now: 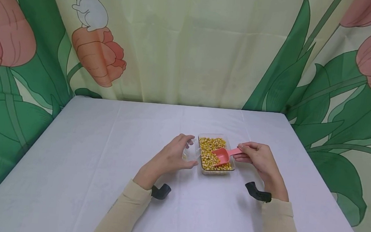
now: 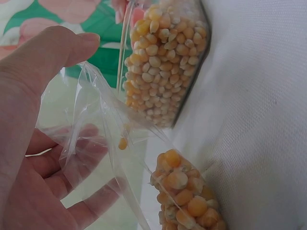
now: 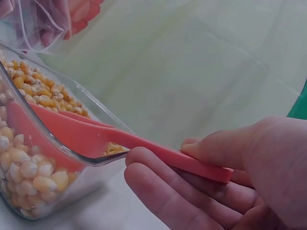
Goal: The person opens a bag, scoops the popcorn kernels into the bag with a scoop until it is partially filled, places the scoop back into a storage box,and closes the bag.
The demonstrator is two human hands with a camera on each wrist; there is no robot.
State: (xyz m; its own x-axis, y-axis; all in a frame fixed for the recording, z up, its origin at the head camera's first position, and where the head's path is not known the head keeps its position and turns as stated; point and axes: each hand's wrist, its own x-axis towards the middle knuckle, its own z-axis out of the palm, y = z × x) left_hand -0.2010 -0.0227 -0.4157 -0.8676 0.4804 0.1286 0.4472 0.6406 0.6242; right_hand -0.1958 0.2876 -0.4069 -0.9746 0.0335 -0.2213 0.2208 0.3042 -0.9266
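Note:
My left hand [image 1: 173,154] holds a clear plastic bag [image 1: 191,152] with the thumb and curled fingers spread wide around it. In the left wrist view, corn kernels [image 2: 189,196] fill the bag's lower part, and some fingers show through the film. A glass container [image 1: 217,173] of yellow corn kernels [image 1: 210,147] stands just right of the bag. My right hand [image 1: 261,159] pinches the handle of a pink scoop [image 1: 224,155] between thumb and fingers. The scoop's bowl is down among the kernels inside the container, its handle crossing the right rim.
A white cloth covers the table [image 1: 67,179]. Behind it hangs a printed curtain [image 1: 190,57] with tulips and a rabbit. A black wrist mount [image 1: 161,192] sits at the left wrist, another black mount [image 1: 258,192] at the right.

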